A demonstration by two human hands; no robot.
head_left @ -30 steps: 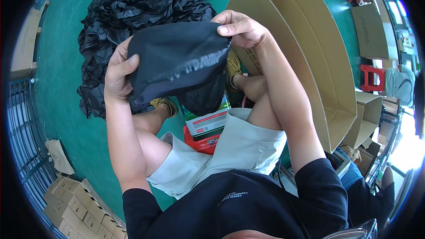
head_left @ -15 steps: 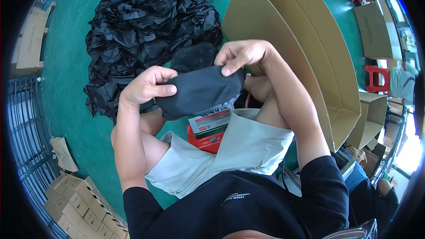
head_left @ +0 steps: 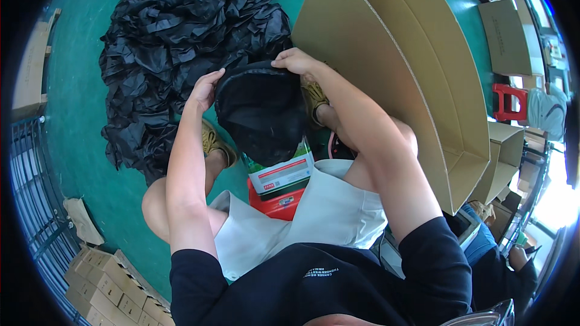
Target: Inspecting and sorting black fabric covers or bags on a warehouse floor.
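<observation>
You have the black cloth piece point(head_left: 263, 115) in front of you, between your shoes, its near end lapping over the printed white-and-green box point(head_left: 281, 175) above the red stool point(head_left: 279, 204). Your left hand point(head_left: 207, 89) is at its upper left edge, fingers nearly straight and close together; your right hand point(head_left: 295, 62) is at the top edge, fingers bent. Whether either hand pinches the cloth or merely presses it cannot be told, as the thumb contact is unclear. Recommended: draw the banded edge evenly outward with both hands, so the curve lies free of folds; level the near end, which droops over the box. Caution: the loose black cloth pile point(head_left: 193, 30) lies close beyond your fingertips and, being the same colour, could snag unnoticed.
</observation>
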